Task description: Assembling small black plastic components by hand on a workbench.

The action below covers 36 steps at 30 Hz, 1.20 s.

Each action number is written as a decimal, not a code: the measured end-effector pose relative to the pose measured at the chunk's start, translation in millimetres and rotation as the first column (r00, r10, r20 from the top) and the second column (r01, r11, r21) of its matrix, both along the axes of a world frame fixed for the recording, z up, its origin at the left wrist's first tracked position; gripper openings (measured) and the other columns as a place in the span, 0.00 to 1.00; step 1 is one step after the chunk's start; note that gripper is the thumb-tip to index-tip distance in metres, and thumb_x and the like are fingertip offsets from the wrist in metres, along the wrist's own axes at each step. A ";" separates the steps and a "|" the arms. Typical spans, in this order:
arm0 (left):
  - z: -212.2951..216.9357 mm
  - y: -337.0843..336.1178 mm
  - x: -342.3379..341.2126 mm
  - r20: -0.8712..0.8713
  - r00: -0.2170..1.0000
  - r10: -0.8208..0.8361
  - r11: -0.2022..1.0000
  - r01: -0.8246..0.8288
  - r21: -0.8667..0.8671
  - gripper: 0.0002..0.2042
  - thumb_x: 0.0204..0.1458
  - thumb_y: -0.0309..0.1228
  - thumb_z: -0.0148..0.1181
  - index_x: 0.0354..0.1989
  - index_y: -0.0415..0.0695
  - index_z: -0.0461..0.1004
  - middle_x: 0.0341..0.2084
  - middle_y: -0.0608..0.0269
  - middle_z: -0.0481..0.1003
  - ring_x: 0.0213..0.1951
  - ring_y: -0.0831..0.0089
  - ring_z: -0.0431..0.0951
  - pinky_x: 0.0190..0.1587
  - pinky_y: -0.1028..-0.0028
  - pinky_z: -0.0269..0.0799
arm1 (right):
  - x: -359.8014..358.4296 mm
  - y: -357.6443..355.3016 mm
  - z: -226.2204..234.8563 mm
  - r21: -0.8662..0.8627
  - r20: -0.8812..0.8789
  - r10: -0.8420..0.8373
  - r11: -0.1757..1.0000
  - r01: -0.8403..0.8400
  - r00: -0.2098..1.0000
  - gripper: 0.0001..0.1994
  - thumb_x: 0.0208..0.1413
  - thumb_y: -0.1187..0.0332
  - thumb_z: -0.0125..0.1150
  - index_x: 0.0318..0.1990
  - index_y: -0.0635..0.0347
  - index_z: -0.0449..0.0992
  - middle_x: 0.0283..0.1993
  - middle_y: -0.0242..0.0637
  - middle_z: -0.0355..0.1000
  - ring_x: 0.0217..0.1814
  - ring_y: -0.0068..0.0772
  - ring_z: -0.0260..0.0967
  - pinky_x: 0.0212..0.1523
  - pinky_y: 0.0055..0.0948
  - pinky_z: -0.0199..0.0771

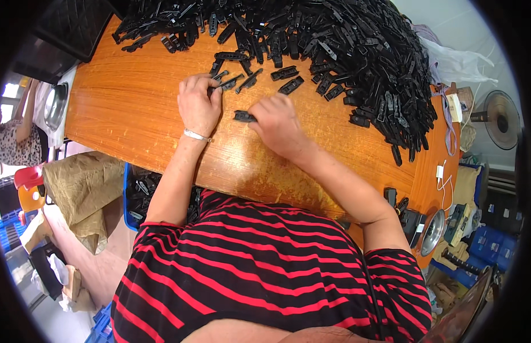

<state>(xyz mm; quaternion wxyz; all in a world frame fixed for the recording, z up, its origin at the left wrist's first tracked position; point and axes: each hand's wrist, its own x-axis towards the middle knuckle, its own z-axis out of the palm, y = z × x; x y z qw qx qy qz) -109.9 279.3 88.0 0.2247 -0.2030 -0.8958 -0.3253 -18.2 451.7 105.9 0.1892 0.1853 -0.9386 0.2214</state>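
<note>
On the wooden table [139, 108], my right hand [277, 123], slightly blurred, pinches one end of a small black plastic part [242, 116]. My left hand [199, 103], with a pale bracelet at its wrist, has its fingers curled down on a slim black part [220, 75]; the grip is partly hidden. Two similar slim parts [248, 81] lie just right of those fingers. Farther right are two loose, chunkier black parts [290, 85]. Behind both hands spreads a large heap of black plastic parts [357, 40], its near edge breaking into scattered pieces.
A blue bin [128, 197] of black parts stands below the table's near edge, left of my body. Brown wrapping [85, 186] hangs beside it. At the right are a metal bowl [433, 231], a white cable [441, 172] and a fan [501, 120]. Another person [19, 137] is at far left.
</note>
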 end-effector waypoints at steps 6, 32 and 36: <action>12.4 -10.0 14.2 -0.102 0.994 -0.043 0.989 0.056 0.134 0.06 0.43 0.22 0.63 0.30 0.42 0.73 0.36 0.59 0.76 0.41 0.59 0.73 0.43 0.66 0.68 | -0.2 -0.5 5.7 -0.178 0.048 -0.078 0.980 0.085 0.996 0.07 0.52 0.69 0.62 0.36 0.62 0.72 0.31 0.37 0.70 0.36 0.36 0.68 0.44 0.38 0.67; 8.6 -1.2 36.4 0.616 0.678 -0.401 0.883 0.106 0.458 0.06 0.50 0.25 0.63 0.34 0.36 0.77 0.23 0.68 0.76 0.26 0.83 0.71 0.31 0.80 0.69 | -1.8 4.4 13.6 -0.513 0.738 0.092 0.720 0.467 0.668 0.12 0.55 0.67 0.62 0.32 0.66 0.67 0.19 0.35 0.70 0.15 0.22 0.66 0.15 0.24 0.65; 7.4 -0.7 34.3 0.636 0.676 -0.373 0.905 0.114 0.409 0.06 0.50 0.26 0.64 0.32 0.37 0.76 0.23 0.68 0.76 0.25 0.83 0.70 0.30 0.79 0.69 | -3.6 3.8 13.1 -0.502 0.752 0.085 0.717 0.484 0.654 0.12 0.55 0.66 0.62 0.31 0.65 0.67 0.19 0.36 0.69 0.15 0.23 0.66 0.15 0.25 0.66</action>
